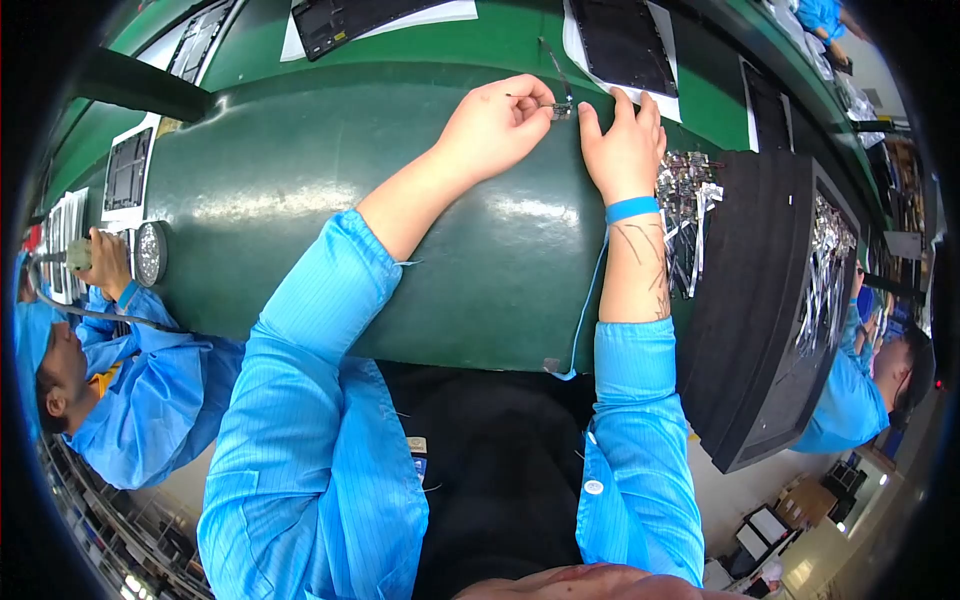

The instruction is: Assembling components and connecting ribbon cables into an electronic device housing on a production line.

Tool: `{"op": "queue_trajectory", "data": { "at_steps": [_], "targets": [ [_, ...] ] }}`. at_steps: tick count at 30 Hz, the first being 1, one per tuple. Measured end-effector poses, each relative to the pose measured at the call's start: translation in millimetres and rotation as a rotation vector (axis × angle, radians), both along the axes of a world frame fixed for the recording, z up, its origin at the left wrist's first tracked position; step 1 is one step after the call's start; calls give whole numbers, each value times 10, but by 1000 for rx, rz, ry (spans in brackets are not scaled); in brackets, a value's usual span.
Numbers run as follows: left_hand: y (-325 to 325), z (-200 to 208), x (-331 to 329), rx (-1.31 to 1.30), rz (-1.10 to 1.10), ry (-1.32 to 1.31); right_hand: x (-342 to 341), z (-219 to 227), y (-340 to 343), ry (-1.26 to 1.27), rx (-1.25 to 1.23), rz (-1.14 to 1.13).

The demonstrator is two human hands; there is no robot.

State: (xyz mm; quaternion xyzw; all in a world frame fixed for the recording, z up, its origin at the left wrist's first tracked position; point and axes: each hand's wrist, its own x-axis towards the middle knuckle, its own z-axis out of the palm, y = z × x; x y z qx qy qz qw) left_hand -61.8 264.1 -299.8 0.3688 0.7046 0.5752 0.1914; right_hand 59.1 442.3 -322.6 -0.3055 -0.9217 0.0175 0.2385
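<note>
Between the thumb and fingers of my left hand (502, 122) is a small circuit board (561, 110) with a thin dark cable (553, 65) running up from it. My right hand (622, 150) lies palm down with fingers stretched out, its thumb a little to the right of the board. Its fingertips reach the near edge of a black panel (622, 45) on a white sheet (660, 30); whether they touch the panel is hard to tell. A blue wrist strap (632, 209) with a cord (590, 300) is on my right wrist.
Right of my right forearm lies a pile of small boards with silvery strips (690, 185). Beside it stand stacked black foam trays (740, 290), the top one holding more strips. Another black panel (360, 22) is at the back. Co-workers in blue sit left (150, 390) and right (850, 400).
</note>
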Motion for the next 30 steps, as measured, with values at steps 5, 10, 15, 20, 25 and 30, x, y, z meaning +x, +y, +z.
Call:
{"op": "queue_trajectory", "data": {
  "at_steps": [5,10,15,20,25,30],
  "targets": [
    [-15,23,-14,-32,3,20,-9,-26,7,-43,-52,8],
    [-7,70,-3,-1,15,7,-22,54,40,-89,-126,53],
    [-12,66,4,-31,16,4,-2,-1,111,-46,-153,145],
    [-7,-2,-17,-18,29,40,33,95,45,108,-163,218],
    [9,-84,-88,306,205,-139,16,285,-55,220,-261,396],
    [-30,-76,-159,451,349,-176,47,433,-156,320,-354,418]
  ]
}}
